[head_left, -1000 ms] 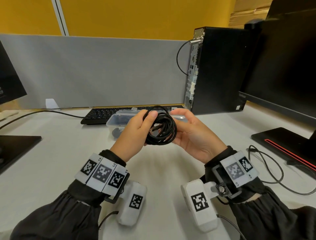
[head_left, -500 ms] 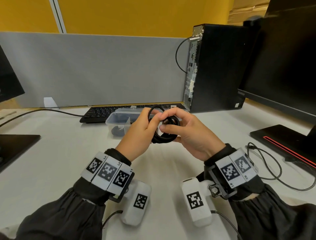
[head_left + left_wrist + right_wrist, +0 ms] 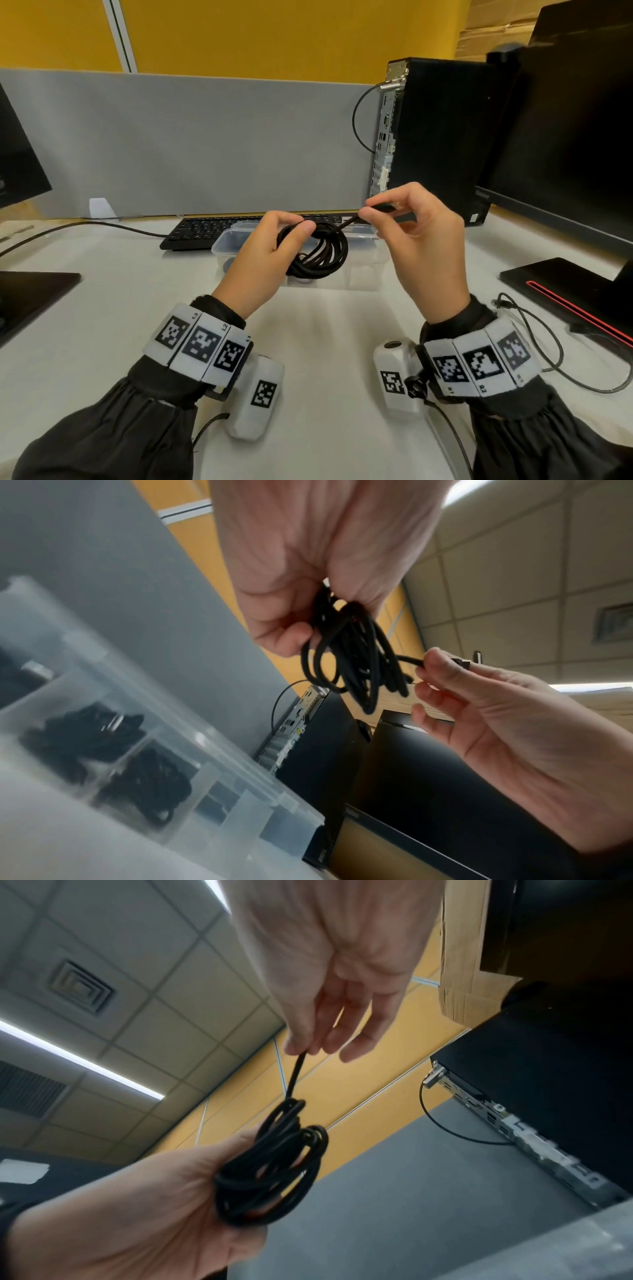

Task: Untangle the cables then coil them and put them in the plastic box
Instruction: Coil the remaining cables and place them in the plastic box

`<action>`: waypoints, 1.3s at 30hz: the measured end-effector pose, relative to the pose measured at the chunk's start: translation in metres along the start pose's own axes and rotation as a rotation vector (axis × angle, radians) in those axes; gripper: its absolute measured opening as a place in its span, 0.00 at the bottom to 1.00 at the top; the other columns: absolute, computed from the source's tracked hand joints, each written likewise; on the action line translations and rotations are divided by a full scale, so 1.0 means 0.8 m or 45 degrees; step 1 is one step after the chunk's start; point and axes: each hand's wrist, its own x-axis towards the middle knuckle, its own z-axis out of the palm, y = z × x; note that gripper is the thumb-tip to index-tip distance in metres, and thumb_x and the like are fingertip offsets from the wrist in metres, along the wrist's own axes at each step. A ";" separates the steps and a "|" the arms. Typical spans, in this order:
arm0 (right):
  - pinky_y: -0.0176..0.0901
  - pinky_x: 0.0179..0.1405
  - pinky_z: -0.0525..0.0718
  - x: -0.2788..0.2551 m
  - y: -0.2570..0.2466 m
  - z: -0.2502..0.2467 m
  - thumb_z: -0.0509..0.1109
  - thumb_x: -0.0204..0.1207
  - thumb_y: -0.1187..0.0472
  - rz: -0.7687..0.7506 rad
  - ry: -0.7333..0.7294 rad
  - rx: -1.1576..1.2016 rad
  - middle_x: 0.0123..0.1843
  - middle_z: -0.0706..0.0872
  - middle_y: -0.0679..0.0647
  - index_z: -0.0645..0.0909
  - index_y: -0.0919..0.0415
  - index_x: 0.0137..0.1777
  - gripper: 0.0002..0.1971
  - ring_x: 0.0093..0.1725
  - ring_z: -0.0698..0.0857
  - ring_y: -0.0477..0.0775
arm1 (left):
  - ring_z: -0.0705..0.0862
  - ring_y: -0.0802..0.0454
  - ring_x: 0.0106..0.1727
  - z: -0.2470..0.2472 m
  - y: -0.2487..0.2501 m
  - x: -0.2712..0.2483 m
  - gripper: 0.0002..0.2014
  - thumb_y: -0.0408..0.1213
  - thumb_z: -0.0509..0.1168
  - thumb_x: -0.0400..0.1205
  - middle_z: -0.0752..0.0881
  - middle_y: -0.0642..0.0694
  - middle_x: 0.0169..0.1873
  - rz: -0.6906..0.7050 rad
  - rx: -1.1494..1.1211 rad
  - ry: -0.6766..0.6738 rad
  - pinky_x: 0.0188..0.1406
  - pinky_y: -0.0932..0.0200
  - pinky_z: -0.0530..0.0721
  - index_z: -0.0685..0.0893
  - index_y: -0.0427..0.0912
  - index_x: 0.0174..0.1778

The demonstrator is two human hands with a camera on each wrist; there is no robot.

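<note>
A black cable wound into a small coil (image 3: 320, 251) hangs in the air above the desk, just in front of the clear plastic box (image 3: 226, 241). My left hand (image 3: 270, 246) grips the coil (image 3: 349, 653) at its left side, thumb over the loops. My right hand (image 3: 394, 214) pinches the cable's free end (image 3: 383, 208) between thumb and forefinger, up and to the right of the coil (image 3: 274, 1167). A short straight stretch (image 3: 296, 1074) runs from that pinch down to the coil. The left wrist view shows other dark coiled cables (image 3: 103, 739) lying in the box (image 3: 240, 791).
A black keyboard (image 3: 202, 229) lies behind the box. A black computer tower (image 3: 435, 137) stands at the back right beside a monitor (image 3: 565, 120) on its base (image 3: 565, 287). A loose thin cable (image 3: 544, 349) lies at the right. Another monitor base (image 3: 30, 298) sits at the left.
My hands have drawn apart: the right hand has pulled the cable's end up and to the right out of the coil, while the left keeps hold of the loops.
</note>
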 end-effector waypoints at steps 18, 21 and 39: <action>0.28 0.36 0.72 -0.013 -0.001 0.008 0.53 0.83 0.68 0.343 -1.013 -0.161 0.41 0.78 0.47 0.72 0.57 0.46 0.09 0.37 0.73 0.41 | 0.75 0.60 0.25 0.003 0.004 -0.003 0.08 0.31 0.62 0.83 0.76 0.50 0.25 0.172 -0.218 0.058 0.34 0.69 0.79 0.77 0.36 0.57; 0.34 0.30 0.69 -0.015 -0.003 0.017 0.58 0.84 0.56 0.400 -0.831 -0.080 0.34 0.76 0.46 0.72 0.58 0.44 0.09 0.31 0.72 0.43 | 0.75 0.59 0.26 0.005 0.004 -0.004 0.09 0.31 0.61 0.83 0.75 0.50 0.26 0.137 -0.309 0.037 0.39 0.64 0.81 0.77 0.37 0.58; 0.23 0.24 0.70 -0.013 -0.025 0.029 0.65 0.81 0.61 0.287 -0.533 0.142 0.20 0.77 0.36 0.80 0.63 0.46 0.06 0.24 0.78 0.33 | 0.81 0.72 0.46 0.009 0.007 -0.004 0.11 0.28 0.63 0.81 0.80 0.53 0.49 0.178 -0.285 0.077 0.45 0.75 0.79 0.73 0.42 0.57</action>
